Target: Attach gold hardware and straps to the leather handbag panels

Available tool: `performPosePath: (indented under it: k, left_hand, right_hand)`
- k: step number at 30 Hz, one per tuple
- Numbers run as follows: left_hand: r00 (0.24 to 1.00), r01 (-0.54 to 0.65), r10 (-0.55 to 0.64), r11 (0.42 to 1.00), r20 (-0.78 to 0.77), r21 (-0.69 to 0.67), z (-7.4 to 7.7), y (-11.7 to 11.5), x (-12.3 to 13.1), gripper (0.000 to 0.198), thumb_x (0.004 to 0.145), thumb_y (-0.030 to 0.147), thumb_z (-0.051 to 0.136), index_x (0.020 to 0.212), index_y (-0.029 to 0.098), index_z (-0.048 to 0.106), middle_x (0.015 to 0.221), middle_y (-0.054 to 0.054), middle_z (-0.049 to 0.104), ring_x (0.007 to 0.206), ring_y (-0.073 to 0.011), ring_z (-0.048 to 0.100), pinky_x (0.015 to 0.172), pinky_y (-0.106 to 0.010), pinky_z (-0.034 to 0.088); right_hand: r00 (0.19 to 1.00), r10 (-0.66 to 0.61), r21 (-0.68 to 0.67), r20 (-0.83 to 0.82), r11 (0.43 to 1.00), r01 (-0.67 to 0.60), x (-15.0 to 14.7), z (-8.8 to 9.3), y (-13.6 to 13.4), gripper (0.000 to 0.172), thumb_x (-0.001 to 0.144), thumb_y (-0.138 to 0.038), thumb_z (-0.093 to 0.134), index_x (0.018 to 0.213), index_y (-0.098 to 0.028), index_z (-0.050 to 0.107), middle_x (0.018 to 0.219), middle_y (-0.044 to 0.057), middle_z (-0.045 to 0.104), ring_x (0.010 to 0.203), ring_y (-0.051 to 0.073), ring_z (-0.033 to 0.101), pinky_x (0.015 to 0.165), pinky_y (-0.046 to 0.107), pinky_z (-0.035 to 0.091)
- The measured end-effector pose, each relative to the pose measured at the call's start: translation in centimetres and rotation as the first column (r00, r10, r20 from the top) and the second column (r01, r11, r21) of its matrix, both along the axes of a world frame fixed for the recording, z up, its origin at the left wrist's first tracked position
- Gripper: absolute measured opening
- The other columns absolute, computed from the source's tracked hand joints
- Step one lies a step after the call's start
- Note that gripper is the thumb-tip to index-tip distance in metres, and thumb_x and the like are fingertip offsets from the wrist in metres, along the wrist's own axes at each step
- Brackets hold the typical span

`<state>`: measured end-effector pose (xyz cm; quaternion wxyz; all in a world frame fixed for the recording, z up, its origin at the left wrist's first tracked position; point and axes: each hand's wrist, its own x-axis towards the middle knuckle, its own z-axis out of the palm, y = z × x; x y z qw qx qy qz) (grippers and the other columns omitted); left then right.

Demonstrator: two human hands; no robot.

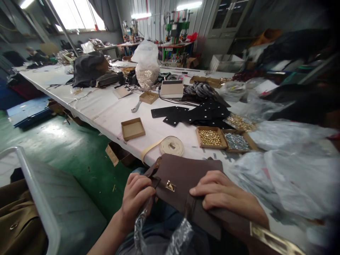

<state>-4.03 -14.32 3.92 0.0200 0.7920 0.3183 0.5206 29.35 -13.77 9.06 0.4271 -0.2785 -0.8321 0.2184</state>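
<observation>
A brown handbag with a gold turn-lock clasp lies tilted over my lap at the table's edge. My left hand is closed around its left side, near a strap end with gold hardware. My right hand grips the bag's right part, thumb and fingers pressed on the brown material. Clear plastic film wraps the handle, which hangs toward me. At lower right a brown flap carries a long gold metal plate. The undersides of the bag and my hidden fingertips do not show.
On the white table are a tape roll, an open cardboard tray, boxes of gold studs and silver pieces, black strips and plastic bags. A grey bin stands at left.
</observation>
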Motion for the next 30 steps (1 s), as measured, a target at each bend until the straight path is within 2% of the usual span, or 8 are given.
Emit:
performPosePath:
  k: [4, 8, 13, 16, 21, 25, 27, 30]
  left_hand:
    - [0.982, -0.035, 0.051, 0.996, 0.183, -0.086, -1.6, -0.1, 0.0, 0.019, 0.103, 0.006, 0.074, 0.112, 0.022, 0.080, 0.097, -0.006, 0.067, 0.087, -0.0207, 0.067, 0.078, -0.036, 0.055]
    - [0.964, -0.014, 0.069, 0.977, 0.256, -0.214, -2.0, -0.9, -0.2, 0.029, 0.099, 0.004, 0.083, 0.118, 0.026, 0.088, 0.103, -0.006, 0.071, 0.092, -0.0203, 0.070, 0.081, -0.034, 0.060]
    - [0.957, 0.194, -0.110, 0.931, 0.270, -0.309, -0.3, -1.7, -0.8, 0.028, 0.103, 0.009, 0.081, 0.123, 0.026, 0.090, 0.109, -0.010, 0.084, 0.099, -0.0233, 0.076, 0.086, -0.036, 0.066]
    - [0.946, 0.305, -0.214, 0.837, 0.242, -0.453, 1.6, -1.9, -1.1, 0.018, 0.106, 0.020, 0.081, 0.121, 0.023, 0.090, 0.111, -0.012, 0.086, 0.097, -0.0228, 0.081, 0.086, -0.034, 0.068]
    - [0.948, 0.317, -0.208, 0.705, 0.243, -0.634, 3.9, -2.0, -1.1, 0.024, 0.105, 0.020, 0.077, 0.125, 0.022, 0.090, 0.120, -0.013, 0.086, 0.103, -0.0245, 0.084, 0.092, -0.033, 0.069]
    - [0.936, 0.347, -0.180, 0.623, 0.304, -0.701, 5.3, -1.8, -1.0, 0.024, 0.104, 0.021, 0.079, 0.123, 0.021, 0.092, 0.113, -0.012, 0.088, 0.108, -0.0291, 0.084, 0.099, -0.038, 0.069]
    - [0.921, 0.386, -0.167, 0.522, 0.353, -0.761, 5.9, -1.6, -1.2, 0.021, 0.102, 0.026, 0.083, 0.119, 0.019, 0.094, 0.108, -0.011, 0.088, 0.103, -0.0297, 0.083, 0.095, -0.038, 0.069]
    - [0.892, 0.452, -0.121, 0.297, 0.436, -0.841, 6.1, -1.2, -1.8, 0.028, 0.097, 0.037, 0.092, 0.114, 0.015, 0.095, 0.095, -0.010, 0.086, 0.085, -0.0248, 0.077, 0.078, -0.032, 0.064]
  right_hand:
    - [0.992, -0.047, 0.183, 0.120, 0.983, 0.024, -2.8, 2.4, -1.4, 0.023, 0.119, -0.023, 0.061, 0.101, -0.026, 0.076, 0.116, 0.006, 0.090, 0.104, 0.023, 0.079, 0.108, 0.040, 0.058]
    - [0.989, -0.034, 0.237, 0.145, 0.972, -0.001, -4.6, 3.3, -2.5, 0.022, 0.117, -0.015, 0.057, 0.105, -0.022, 0.075, 0.119, 0.009, 0.089, 0.103, 0.022, 0.078, 0.105, 0.038, 0.059]
    - [0.992, -0.009, -0.082, 0.129, 0.996, 0.020, -4.3, 2.7, -2.3, 0.022, 0.106, -0.018, 0.066, 0.123, -0.028, 0.077, 0.127, 0.011, 0.085, 0.109, 0.029, 0.080, 0.092, 0.040, 0.065]
    - [0.983, 0.029, -0.319, 0.184, 0.947, 0.032, -4.0, 2.8, -0.8, 0.034, 0.100, -0.026, 0.080, 0.134, -0.031, 0.078, 0.126, 0.009, 0.086, 0.110, 0.031, 0.083, 0.091, 0.037, 0.067]
    - [0.965, 0.082, -0.526, 0.248, 0.848, 0.063, -5.0, 4.5, 1.7, 0.003, 0.100, -0.029, 0.084, 0.100, -0.026, 0.085, 0.087, -0.001, 0.084, 0.076, 0.020, 0.078, 0.067, 0.028, 0.055]
    - [0.973, 0.058, -0.596, 0.223, 0.798, 0.089, -5.8, 5.6, 2.4, 0.028, 0.090, -0.020, 0.085, 0.116, -0.030, 0.089, 0.092, -0.005, 0.086, 0.081, 0.021, 0.080, 0.069, 0.026, 0.056]
    - [0.977, 0.057, -0.642, 0.207, 0.761, 0.092, -6.0, 5.7, 2.7, 0.037, 0.084, -0.019, 0.088, 0.120, -0.032, 0.088, 0.097, -0.006, 0.087, 0.086, 0.022, 0.081, 0.072, 0.026, 0.059]
    - [0.979, 0.052, -0.688, 0.199, 0.719, 0.101, -6.2, 5.4, 3.1, 0.039, 0.079, -0.021, 0.093, 0.117, -0.030, 0.087, 0.097, -0.005, 0.087, 0.086, 0.023, 0.082, 0.074, 0.028, 0.061]
